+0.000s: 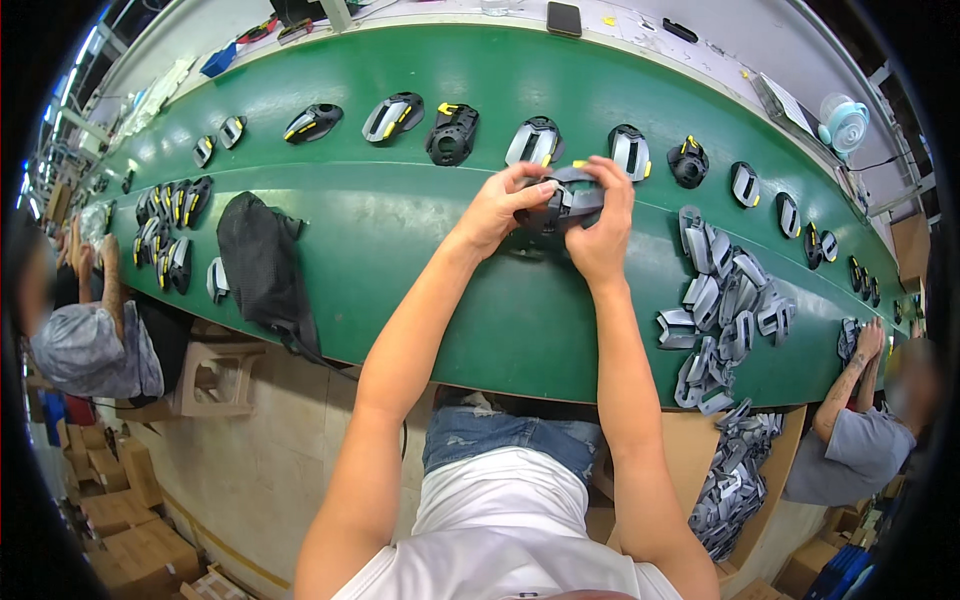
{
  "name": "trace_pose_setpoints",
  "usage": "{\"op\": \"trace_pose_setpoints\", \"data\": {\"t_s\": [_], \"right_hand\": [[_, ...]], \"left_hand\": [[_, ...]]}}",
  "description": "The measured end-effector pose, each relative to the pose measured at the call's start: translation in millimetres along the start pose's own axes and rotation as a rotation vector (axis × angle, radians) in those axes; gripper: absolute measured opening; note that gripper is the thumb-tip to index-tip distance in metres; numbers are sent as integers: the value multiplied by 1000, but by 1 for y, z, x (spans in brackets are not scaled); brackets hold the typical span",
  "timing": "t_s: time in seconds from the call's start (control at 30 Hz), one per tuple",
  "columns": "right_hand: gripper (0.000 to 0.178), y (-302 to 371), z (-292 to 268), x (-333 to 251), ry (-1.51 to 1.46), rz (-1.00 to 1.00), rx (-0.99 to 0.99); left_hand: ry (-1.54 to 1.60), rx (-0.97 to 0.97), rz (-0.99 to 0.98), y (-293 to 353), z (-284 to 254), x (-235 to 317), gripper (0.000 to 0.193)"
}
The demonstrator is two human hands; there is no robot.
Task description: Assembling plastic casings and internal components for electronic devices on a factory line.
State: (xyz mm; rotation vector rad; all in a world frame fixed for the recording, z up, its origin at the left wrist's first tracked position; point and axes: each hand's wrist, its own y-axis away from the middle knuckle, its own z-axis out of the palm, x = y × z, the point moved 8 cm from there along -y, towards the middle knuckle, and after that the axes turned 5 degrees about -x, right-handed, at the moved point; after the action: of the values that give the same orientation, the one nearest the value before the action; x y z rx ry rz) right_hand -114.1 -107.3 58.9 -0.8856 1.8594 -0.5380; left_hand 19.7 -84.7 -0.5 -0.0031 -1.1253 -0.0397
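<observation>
Two hands gripped one dark grey mouse shell [568,203] above the green worktop [420,290].
Left hand [497,207] clasped the shell's left side, right hand [603,222] its right, fingers curled over the top. Finished shells stood in a row [535,142] just beyond; a heap of grey parts [725,310] lay to the right, a black bag [262,265] to the left.

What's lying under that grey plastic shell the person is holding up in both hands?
Under the shell, held by the left hand and right hand, only bare green belt shows. The hands cover the shell's underside and the belt directly below.
</observation>
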Motion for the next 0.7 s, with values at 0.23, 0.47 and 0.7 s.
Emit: {"op": "trace_pose_setpoints", "data": {"t_s": [0.23, 0.47, 0.7], "right_hand": [[50, 17, 5, 43, -72, 379, -32], [34, 19, 17, 48, -19, 338, -134], [27, 24, 25, 43, 67, 307, -213]], "left_hand": [[95, 71, 208, 1, -14, 17, 65], [466, 292, 617, 10, -97, 55, 46], [-250, 1057, 555, 46, -140, 47, 63]]}}
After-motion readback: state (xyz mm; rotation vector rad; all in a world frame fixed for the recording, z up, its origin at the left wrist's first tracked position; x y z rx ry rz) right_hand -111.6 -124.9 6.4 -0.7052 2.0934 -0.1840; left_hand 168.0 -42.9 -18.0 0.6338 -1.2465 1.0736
